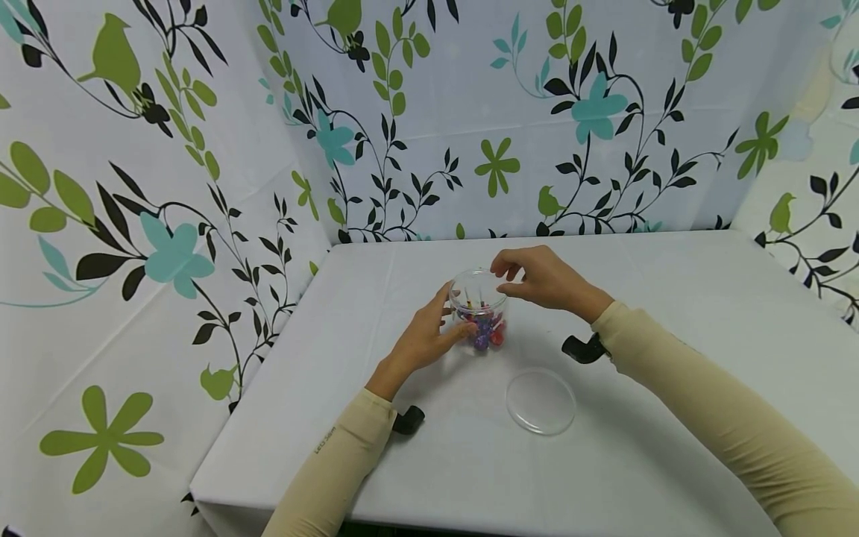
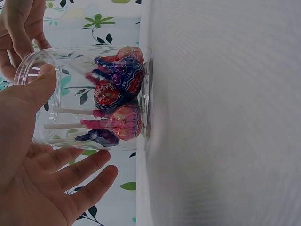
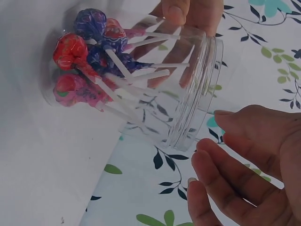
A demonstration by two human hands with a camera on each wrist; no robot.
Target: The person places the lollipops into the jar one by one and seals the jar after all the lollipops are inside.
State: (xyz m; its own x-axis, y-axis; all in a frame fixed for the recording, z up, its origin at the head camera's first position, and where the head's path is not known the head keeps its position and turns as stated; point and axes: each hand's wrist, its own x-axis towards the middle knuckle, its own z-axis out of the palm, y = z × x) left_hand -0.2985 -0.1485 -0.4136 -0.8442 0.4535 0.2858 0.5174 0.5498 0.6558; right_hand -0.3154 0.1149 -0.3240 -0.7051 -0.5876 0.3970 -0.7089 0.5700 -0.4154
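Note:
A clear plastic jar (image 1: 478,298) without its lid stands upright on the white table. Inside are several wrapped lollipops (image 3: 89,61), purple, red and pink, heads down with white sticks pointing up. My left hand (image 1: 424,334) holds the jar from the left, thumb on the near side near the rim and fingers around the far side. My right hand (image 1: 546,277) is at the right of the jar's mouth, fingers loosely bent and nothing between them. In the right wrist view its fingertips (image 3: 202,149) are just outside the rim.
A round clear lid (image 1: 540,403) lies flat on the white-covered table (image 1: 671,313), nearer to me than the jar and a little right. A patterned curtain (image 1: 429,134) with leaves, flowers and birds hangs behind the table and along both sides.

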